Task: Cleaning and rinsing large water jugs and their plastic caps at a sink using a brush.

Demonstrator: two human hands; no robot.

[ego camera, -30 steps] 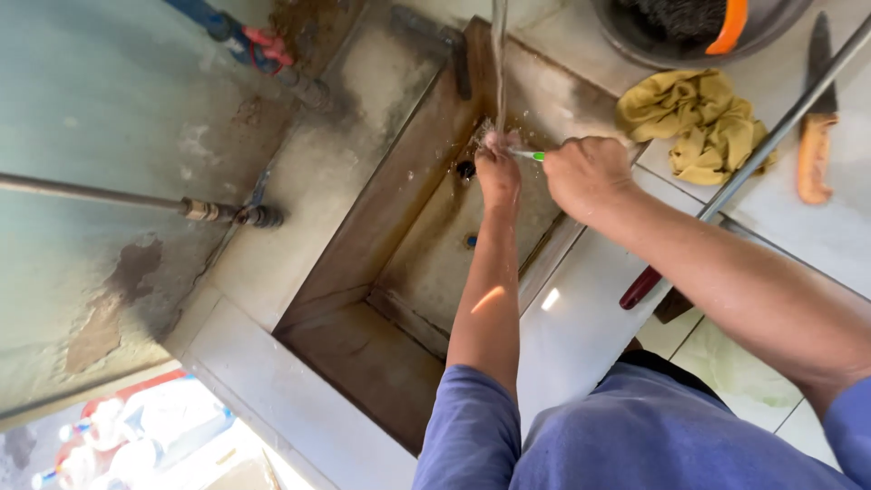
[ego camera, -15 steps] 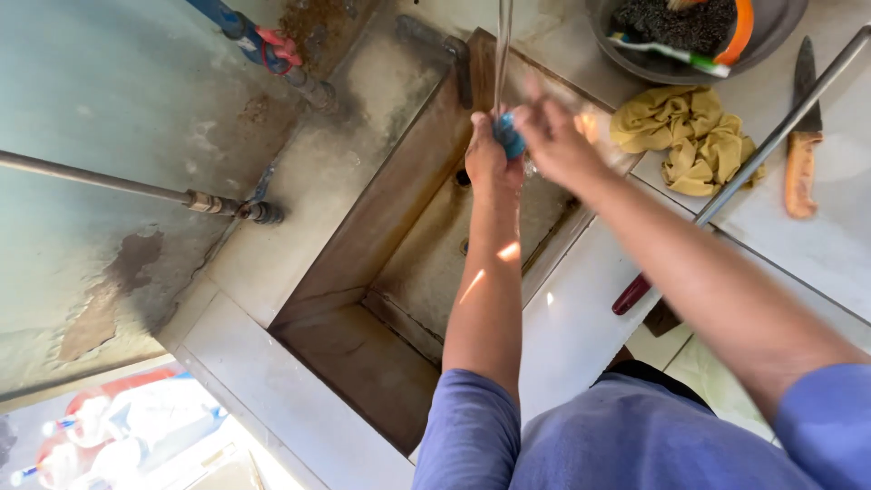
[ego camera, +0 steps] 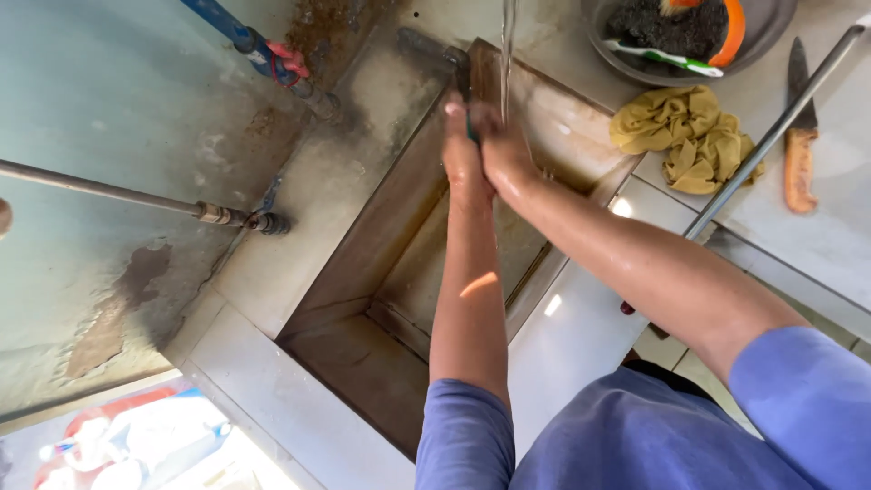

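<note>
Pressing together palm to palm, the left hand [ego camera: 460, 150] and right hand [ego camera: 502, 154] meet over the deep sink [ego camera: 381, 236], right under a thin stream of water [ego camera: 508, 45] that falls from above and lands on them. A sliver of something dark green shows between the hands near the fingers, but what it is cannot be told; whether either hand grips it cannot be told either. Both forearms are wet and reach out from blue sleeves [ego camera: 508, 436]. The sink has brown-stained walls and sits in a pale tiled table [ego camera: 581, 336]. On the table to the right of the hands lies a crumpled yellow cloth [ego camera: 689, 136], and just beyond it a grey bowl [ego camera: 771, 36] holds a dark scrubber, an orange piece and a white-and-green toothbrush [ego camera: 658, 54]. A knife with an orange handle [ego camera: 798, 154] lies well to the right, beside a slanting metal rod [ego camera: 780, 127]. To the left, a grey pipe [ego camera: 118, 192] and a blue pipe with a red valve [ego camera: 263, 50] run along the wall.
</note>
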